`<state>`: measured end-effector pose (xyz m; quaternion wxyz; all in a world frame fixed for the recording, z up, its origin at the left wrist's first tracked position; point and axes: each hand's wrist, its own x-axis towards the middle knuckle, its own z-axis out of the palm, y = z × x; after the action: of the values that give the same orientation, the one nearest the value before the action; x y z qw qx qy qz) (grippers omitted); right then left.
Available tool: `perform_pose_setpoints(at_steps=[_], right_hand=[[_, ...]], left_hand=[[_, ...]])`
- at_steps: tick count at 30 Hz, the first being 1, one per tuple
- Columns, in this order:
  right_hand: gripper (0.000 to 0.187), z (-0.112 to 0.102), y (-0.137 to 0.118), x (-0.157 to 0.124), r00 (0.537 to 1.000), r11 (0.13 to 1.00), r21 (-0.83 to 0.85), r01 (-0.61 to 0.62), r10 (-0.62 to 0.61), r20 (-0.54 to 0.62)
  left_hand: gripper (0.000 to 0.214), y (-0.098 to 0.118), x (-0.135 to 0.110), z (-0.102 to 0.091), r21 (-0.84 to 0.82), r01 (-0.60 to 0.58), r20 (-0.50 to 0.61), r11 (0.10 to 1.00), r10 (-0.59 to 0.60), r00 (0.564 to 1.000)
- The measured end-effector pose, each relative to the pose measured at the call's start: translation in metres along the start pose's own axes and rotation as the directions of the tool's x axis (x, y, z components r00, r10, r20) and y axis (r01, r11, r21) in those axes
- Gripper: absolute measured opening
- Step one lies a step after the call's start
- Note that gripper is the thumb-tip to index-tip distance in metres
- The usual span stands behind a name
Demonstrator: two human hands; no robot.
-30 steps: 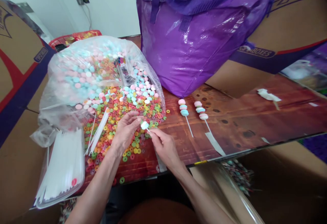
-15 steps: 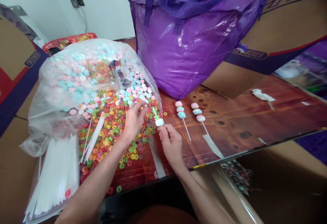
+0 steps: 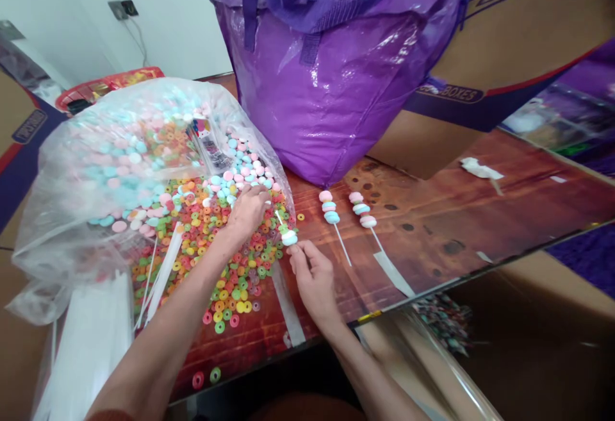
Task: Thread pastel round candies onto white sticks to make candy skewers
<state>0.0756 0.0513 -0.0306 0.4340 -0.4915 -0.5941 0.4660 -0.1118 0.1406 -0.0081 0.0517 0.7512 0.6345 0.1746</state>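
My right hand (image 3: 314,278) pinches a candy skewer (image 3: 289,237), a white stick threaded with a blue-and-white marshmallow and a green ring candy, its bare tip pointing up and left. My left hand (image 3: 248,211) is over the edge of the candy pile, its fingers bent together and pointing down; what lies between them is hidden. Around it are loose ring candies (image 3: 235,280) in red, orange, yellow and green. Just beyond lie pink, blue and white marshmallows (image 3: 225,184). Two threaded candy skewers, one nearer (image 3: 329,208) and one farther right (image 3: 362,211), rest on the table.
A clear plastic bag (image 3: 52,171) covers part of the candies. White sticks (image 3: 91,338) lie at the lower left, with several loose ones (image 3: 163,273) beside the rings. A large purple bag (image 3: 327,100) stands behind, against a cardboard box (image 3: 423,142). Tape strips (image 3: 394,273) mark the tabletop.
The view has shifted slightly right. My left hand has drawn its fingers closer together near the marshmallows. My right hand still holds the candy skewer, a little lower in view.
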Motion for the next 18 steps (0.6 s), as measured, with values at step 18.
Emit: perform_pose_setpoints(at_steps=[18], right_hand=[[0.029, 0.002, 0.007, -0.002, 1.0, 0.999, -0.04, 0.01, -0.01, 0.008]], left_hand=[[0.015, 0.019, -0.059, -0.025, -0.506, 0.415, 0.163, 0.757, -0.388, 0.907]])
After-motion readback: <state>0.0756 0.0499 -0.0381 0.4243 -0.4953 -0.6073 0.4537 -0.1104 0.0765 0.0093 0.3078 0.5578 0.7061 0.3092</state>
